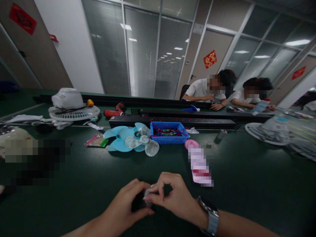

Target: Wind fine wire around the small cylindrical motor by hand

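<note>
A: What was in the middle of the work?

B: It was a small grey cylinder point(147, 197), short, and a little paler at its upper part. It was at the near side of the dark green table point(158, 166), between the two hands.

A: And how were the hands?

B: The left hand point(125, 202) was curved around it and clamped it, with the thumb at the near side and the fingers at the far side. The right hand point(175, 194), with a watch point(212, 219) on the wrist, pinched it from the right. So both hands met on the same piece.

A: Which parts were difficult to see?

B: The fingers covered most of the cylinder, and it was blurred, so I could not tell its exact kind. Both forearms were cut off by the lower border. To the right, farther, a pink phone-like object point(198, 164) was partly hidden under coarse squares.

A: What lay beyond?

B: A blue tray point(169, 141) held red wires point(170, 132), and light blue fan blades point(120, 138) were just at its left. At the far right, one person point(199, 88) sat beside another person point(238, 96).
</note>
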Available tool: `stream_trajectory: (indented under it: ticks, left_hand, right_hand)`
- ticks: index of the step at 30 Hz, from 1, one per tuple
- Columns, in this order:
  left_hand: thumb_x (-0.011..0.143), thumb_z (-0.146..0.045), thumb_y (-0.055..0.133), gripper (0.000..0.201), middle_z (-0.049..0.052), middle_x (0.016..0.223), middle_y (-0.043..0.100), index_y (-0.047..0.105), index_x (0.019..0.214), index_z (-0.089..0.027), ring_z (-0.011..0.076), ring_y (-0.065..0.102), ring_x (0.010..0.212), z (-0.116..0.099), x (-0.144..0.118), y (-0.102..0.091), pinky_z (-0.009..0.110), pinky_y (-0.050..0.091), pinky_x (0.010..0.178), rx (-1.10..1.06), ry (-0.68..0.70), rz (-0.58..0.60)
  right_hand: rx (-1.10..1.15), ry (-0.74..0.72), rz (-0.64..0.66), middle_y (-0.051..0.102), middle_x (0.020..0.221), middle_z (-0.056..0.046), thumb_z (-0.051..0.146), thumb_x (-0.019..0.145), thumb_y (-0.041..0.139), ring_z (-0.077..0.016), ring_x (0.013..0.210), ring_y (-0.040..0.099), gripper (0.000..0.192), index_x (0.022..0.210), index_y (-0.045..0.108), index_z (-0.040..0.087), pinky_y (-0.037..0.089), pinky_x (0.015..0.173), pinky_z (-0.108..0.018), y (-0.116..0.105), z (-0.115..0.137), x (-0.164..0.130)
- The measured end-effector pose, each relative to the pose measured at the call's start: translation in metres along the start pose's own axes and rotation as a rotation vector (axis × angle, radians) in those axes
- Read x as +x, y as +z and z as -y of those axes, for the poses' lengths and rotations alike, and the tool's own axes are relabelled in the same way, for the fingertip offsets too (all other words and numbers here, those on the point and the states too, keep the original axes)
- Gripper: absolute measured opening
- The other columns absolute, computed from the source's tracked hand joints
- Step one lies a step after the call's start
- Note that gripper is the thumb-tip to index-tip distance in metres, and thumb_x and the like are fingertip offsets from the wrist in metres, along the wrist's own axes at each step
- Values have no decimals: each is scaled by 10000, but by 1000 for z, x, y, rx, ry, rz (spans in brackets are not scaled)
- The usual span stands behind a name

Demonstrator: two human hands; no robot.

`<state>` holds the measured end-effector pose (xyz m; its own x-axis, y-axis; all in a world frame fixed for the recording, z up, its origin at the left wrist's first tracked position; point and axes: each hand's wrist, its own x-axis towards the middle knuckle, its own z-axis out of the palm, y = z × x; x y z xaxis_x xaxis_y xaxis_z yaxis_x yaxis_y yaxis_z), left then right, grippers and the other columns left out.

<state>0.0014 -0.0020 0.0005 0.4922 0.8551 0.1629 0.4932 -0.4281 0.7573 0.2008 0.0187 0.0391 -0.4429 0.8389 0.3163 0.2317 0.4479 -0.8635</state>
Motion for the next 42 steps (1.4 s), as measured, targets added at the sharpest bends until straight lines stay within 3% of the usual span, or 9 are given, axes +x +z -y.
stream_trajectory:
  ticks: [6, 13, 18, 25, 32, 35, 38, 42]
  left_hand:
    - [787, -210, 771, 338, 36, 971, 669, 639, 1098, -232, 231, 629, 871, -2, 0, 0, 321, 498, 753, 20, -2, -12]
    - [797, -172, 748, 277, 42, 964, 667, 650, 1052, -219, 235, 617, 872, -2, 1, 0, 324, 484, 747, 20, 15, -18]
    - [801, -185, 768, 321, 31, 979, 658, 636, 1089, -233, 230, 617, 883, 1, 1, 1, 323, 480, 758, 21, 8, -11]
    - [811, -211, 773, 347, 23, 986, 655, 633, 1127, -247, 229, 619, 888, -2, 0, -1, 326, 485, 768, 7, -1, 2]
    - [811, -233, 769, 315, 30, 986, 659, 640, 1099, -239, 231, 623, 889, -1, 0, 0, 334, 490, 774, -1, -6, 5]
    - [804, -255, 780, 345, 33, 972, 654, 638, 1118, -238, 233, 621, 871, 0, -1, -1, 332, 492, 754, 18, -19, 0]
    - [793, -277, 794, 357, 36, 990, 658, 641, 1115, -244, 242, 619, 895, -1, -1, -2, 340, 497, 775, 17, -34, 1]
    - [793, -268, 794, 354, 40, 1028, 672, 648, 1114, -249, 257, 620, 942, -5, 1, -4, 365, 496, 824, 14, -67, 25]
  right_hand:
    - [-20, -52, 65, 707, 718, 11, 78, 711, 752, -143, 727, 670, 265, 579, 543, 172, 478, 682, -239, -3, 1, 1]
    - [-13, -132, 127, 751, 829, 11, 79, 731, 732, -145, 781, 650, 243, 608, 551, 185, 479, 711, -248, -6, -1, 2]
    - [6, -79, 133, 757, 822, 6, 60, 729, 739, -151, 791, 668, 279, 590, 526, 176, 471, 726, -261, -7, 1, 2]
    - [79, 49, 76, 688, 715, 2, 166, 735, 798, -167, 772, 713, 319, 576, 521, 167, 485, 675, -252, -5, 2, 2]
    - [36, -54, 19, 742, 722, -4, 207, 760, 804, -152, 722, 702, 380, 551, 488, 173, 486, 670, -262, -3, 5, 1]
    - [135, -45, -37, 770, 785, -16, 258, 786, 785, -153, 734, 722, 400, 569, 457, 182, 524, 681, -263, -6, 6, 6]
    - [224, 21, -111, 768, 837, -36, 270, 792, 775, -182, 822, 747, 368, 623, 457, 192, 564, 719, -275, -14, -1, 11]
    - [85, 123, -113, 756, 858, -42, 217, 811, 748, -203, 883, 744, 290, 675, 494, 184, 556, 793, -320, -27, -26, 10]
